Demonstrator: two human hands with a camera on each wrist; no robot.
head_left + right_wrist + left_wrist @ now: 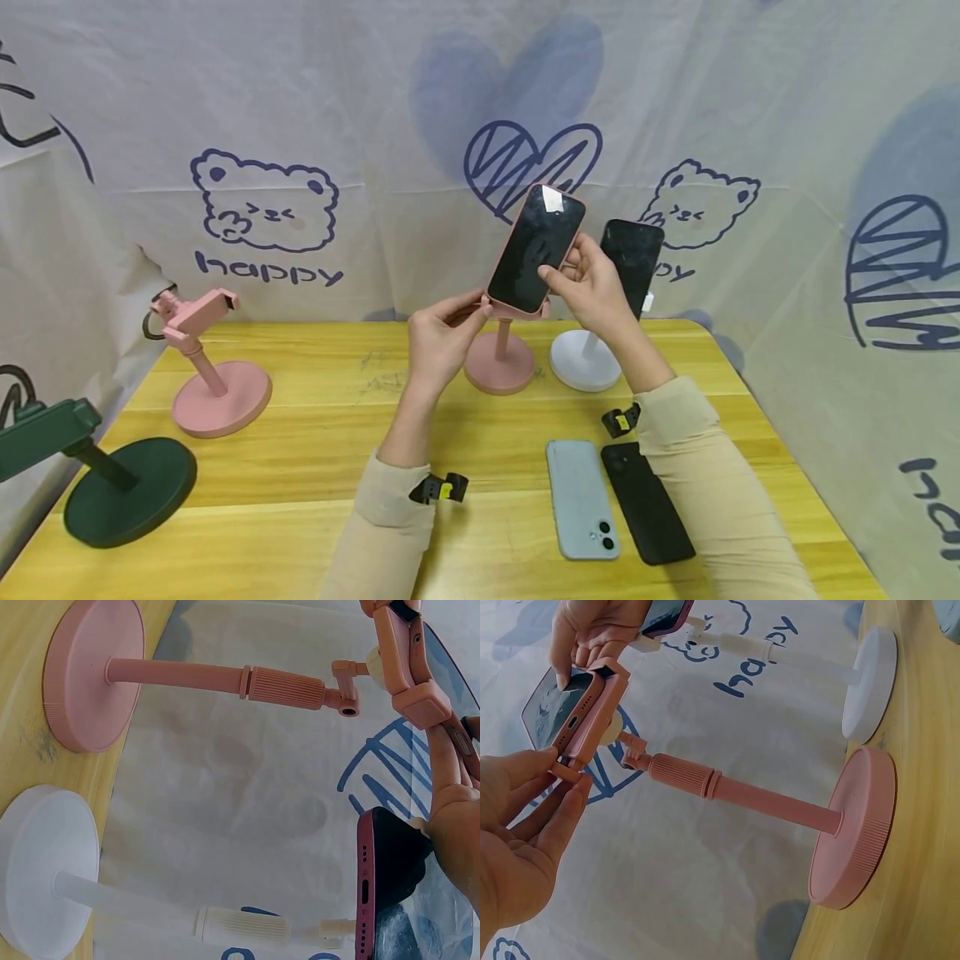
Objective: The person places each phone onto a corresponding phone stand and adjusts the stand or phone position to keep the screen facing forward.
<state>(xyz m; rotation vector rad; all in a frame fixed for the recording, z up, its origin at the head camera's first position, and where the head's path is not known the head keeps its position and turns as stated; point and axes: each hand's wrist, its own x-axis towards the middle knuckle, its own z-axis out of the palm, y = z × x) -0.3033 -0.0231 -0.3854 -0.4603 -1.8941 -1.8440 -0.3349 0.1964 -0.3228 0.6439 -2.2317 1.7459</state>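
Right hand (596, 287) grips the tilted pink-edged phone (525, 258), thumb on screen. Left hand (442, 342) pinches the clamp (600, 724) of the middle pink stand (500, 367). Phone's at that clamp; can't tell if fully seated. White stand (585, 362) just beside.

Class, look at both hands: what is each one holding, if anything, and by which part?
Right hand: the phone at the pink clamp, held by the phone's right edge in the head view. Left hand: that pink clamp, pinched at its left end.
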